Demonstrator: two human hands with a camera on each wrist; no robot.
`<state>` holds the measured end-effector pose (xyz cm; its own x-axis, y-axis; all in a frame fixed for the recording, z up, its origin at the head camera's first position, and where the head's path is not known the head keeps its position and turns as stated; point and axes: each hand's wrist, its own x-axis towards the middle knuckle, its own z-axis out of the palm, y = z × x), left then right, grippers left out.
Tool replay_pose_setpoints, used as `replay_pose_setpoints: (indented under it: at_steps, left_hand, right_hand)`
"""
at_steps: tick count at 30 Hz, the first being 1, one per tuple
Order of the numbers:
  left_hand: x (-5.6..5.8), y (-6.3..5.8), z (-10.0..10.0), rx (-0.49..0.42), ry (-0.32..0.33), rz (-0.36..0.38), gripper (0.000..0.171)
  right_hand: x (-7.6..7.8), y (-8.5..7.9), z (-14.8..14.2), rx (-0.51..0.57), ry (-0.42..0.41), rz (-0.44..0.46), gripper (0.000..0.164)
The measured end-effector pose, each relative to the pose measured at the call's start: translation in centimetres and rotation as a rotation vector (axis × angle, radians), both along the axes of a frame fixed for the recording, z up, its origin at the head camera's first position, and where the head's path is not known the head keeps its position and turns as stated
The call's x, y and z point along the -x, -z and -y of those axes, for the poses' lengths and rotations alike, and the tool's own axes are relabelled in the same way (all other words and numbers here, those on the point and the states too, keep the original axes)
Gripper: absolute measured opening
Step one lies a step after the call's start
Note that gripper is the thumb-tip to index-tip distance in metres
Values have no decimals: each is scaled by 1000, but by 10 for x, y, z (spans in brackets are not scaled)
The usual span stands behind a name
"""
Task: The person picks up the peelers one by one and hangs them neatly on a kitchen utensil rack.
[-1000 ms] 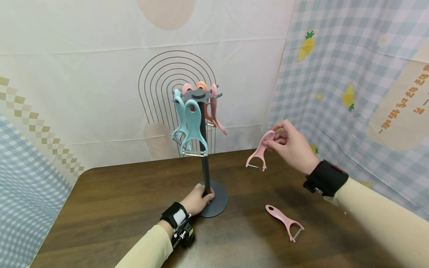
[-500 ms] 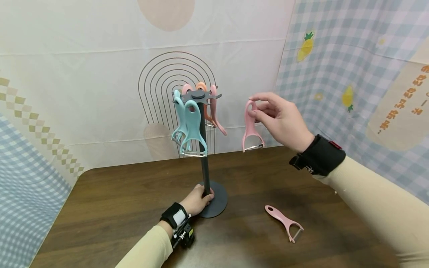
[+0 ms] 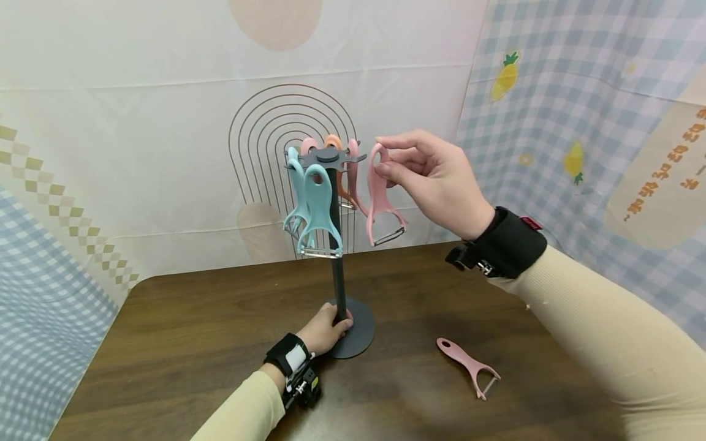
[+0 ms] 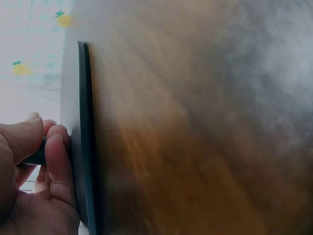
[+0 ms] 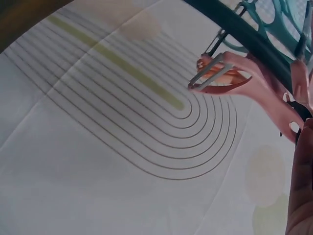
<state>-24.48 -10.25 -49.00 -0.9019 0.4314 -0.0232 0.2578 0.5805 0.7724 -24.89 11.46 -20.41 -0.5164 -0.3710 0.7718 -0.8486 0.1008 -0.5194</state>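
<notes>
My right hand [image 3: 436,180] pinches a pink peeler [image 3: 379,190] by the top of its handle, beside the hole, with its blade hanging down. It is held up just right of the dark rack's hooked top [image 3: 328,157]. Low on the rack's pole [image 3: 337,275], my left hand [image 3: 322,331] grips it right above the round base [image 3: 358,337]; the left wrist view shows fingers [image 4: 59,161] curled round the pole. On the hooks hang teal peelers [image 3: 318,202] at the front left, an orange peeler [image 3: 333,141] behind and pink peelers [image 3: 353,177] at the back and right.
Another pink peeler [image 3: 469,367] lies on the brown wooden table [image 3: 209,343], right of the base. Behind the table hangs a pale patterned cloth [image 3: 165,153], and a blue checked cloth [image 3: 551,122] covers the right side.
My right hand has lifted the pink peeler and brought it left, close to the rack's top; the peeler now hangs more upright. My left hand has stayed on the pole.
</notes>
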Motion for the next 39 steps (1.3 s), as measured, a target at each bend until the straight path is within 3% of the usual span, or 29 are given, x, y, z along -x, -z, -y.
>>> replay_pose_setpoints:
  at_steps: [15, 19, 24, 30, 39]
  left_hand:
    - [0, 1, -1, 6, -1, -7, 13]
    - [0, 0, -1, -2, -3, -3, 13]
    - [0, 0, -1, -5, -6, 2, 14]
    - [1, 1, -1, 6, -17, 5, 13]
    - [2, 3, -1, -1, -5, -11, 14]
  right_hand:
    - [5, 3, 12, -60, -6, 19, 39]
    - [6, 5, 14, -63, 20, 87, 42]
    - [-2, 1, 20, -21, 12, 187, 34]
    - [-12, -5, 27, -19, 27, 234, 33]
    - [-10, -2, 32, -14, 49, 269, 34]
